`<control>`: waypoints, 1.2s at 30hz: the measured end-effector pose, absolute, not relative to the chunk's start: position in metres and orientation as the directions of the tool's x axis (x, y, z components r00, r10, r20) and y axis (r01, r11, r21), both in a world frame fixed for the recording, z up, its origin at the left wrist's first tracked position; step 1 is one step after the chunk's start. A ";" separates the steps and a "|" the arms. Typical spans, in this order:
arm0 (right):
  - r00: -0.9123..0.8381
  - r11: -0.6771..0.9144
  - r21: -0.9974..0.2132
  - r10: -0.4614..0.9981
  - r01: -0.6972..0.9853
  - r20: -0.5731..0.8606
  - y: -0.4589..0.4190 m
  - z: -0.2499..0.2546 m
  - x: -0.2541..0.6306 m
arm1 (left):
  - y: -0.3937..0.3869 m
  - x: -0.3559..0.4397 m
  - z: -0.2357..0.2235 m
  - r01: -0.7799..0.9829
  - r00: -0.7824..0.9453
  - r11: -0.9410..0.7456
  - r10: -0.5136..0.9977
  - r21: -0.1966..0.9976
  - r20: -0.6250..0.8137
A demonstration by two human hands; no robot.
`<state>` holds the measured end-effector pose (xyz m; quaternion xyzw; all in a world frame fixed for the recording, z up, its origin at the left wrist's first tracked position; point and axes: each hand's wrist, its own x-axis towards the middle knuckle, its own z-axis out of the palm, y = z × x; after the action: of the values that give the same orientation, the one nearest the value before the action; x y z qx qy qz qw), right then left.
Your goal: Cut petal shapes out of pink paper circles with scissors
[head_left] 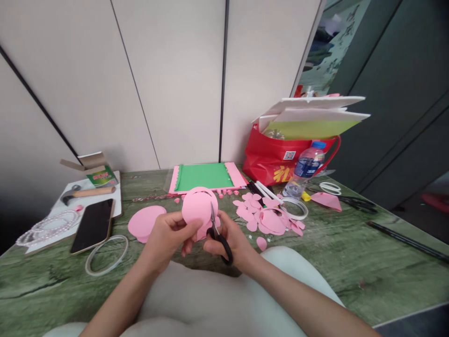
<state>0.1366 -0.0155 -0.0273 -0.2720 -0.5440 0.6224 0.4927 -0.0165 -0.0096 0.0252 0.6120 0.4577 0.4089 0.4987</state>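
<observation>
My left hand (168,234) pinches a round pink paper disc (197,206) and holds it upright above the table's near edge. My right hand (233,241) grips black-handled scissors (218,231), whose blades stand against the disc's right side. A thin pink paper strip curls over the disc's top. Another pink disc (145,222) lies flat just left of my left hand. A heap of pink paper petals (266,215) lies to the right of the scissors.
On the green table (351,252) lie a phone (93,224), a clear tape ring (106,253), beads (45,229), a hammer (87,192), green and pink sheets (203,177), a water bottle (305,168), a red bag (273,159), a white tape roll (296,208), and other scissors (358,203).
</observation>
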 end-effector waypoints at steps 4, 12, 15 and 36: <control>-0.348 0.092 -0.962 0.920 -0.256 0.180 -0.014 -0.030 0.136 | -0.009 -0.018 0.024 0.119 0.239 -0.096 0.969 0.988 0.065; -0.333 0.074 -0.983 0.934 -0.167 0.126 -0.012 -0.034 0.137 | -0.008 -0.018 0.026 0.078 0.222 -0.106 0.971 0.991 0.086; -0.333 0.050 -0.985 0.937 -0.165 0.103 -0.013 -0.033 0.138 | -0.007 -0.018 0.027 0.032 0.199 -0.109 0.975 0.993 0.101; -0.410 0.052 -0.948 0.893 -0.313 0.185 -0.018 -0.023 0.137 | -0.009 -0.017 0.024 0.213 0.229 -0.063 0.973 0.975 0.013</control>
<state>0.1366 -0.0177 -0.0233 -0.2643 -0.5486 0.6356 0.4746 -0.0172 -0.0088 0.0243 0.6151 0.4822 0.3914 0.4858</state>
